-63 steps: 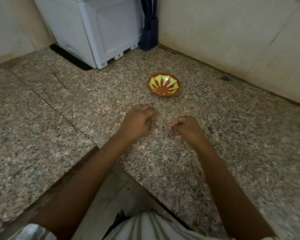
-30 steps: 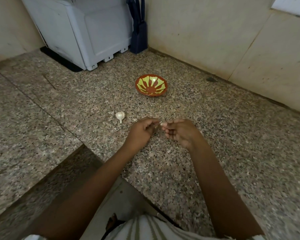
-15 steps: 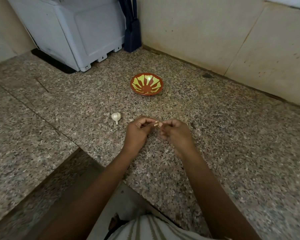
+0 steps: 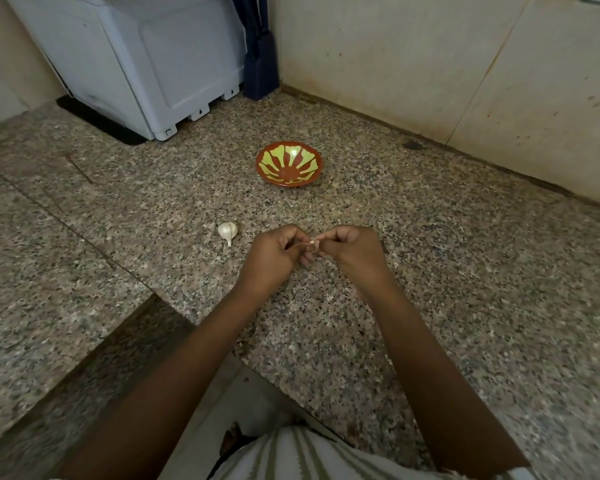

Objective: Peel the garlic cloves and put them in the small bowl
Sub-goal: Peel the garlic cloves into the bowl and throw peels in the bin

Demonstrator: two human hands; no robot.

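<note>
Left grip point(image 4: 274, 256): the fingers are curled, and thumb and fingertips pinch the garlic clove point(image 4: 311, 242) from its left side, held up off the surface point(image 4: 430, 271).
Right grip point(image 4: 352, 251): the fingers are curled inward and pinch the same clove from its right side; the two grips meet fingertip to fingertip.
Garlic clove: small and pale, with only a sliver showing between the fingertips; how much skin is on it cannot be told.
Garlic bulb point(image 4: 228, 231): white, lying on the surface just left of the left grip and apart from it, its stem tip pointing toward the person.
Small bowl point(image 4: 289, 168): red-brown with yellow-green rays, upright on the surface beyond both grips and well apart from them; its patterned inside shows in full.
Surface: speckled granite that runs back to a corner of the wall point(image 4: 395, 57).
Far corner: a white appliance point(image 4: 146, 64) stands at the back left, with a dark blue object point(image 4: 260, 53) just beside it against the wall.
Person: bare forearms reach in from below, and a striped garment point(image 4: 309, 459) shows at the bottom edge.
</note>
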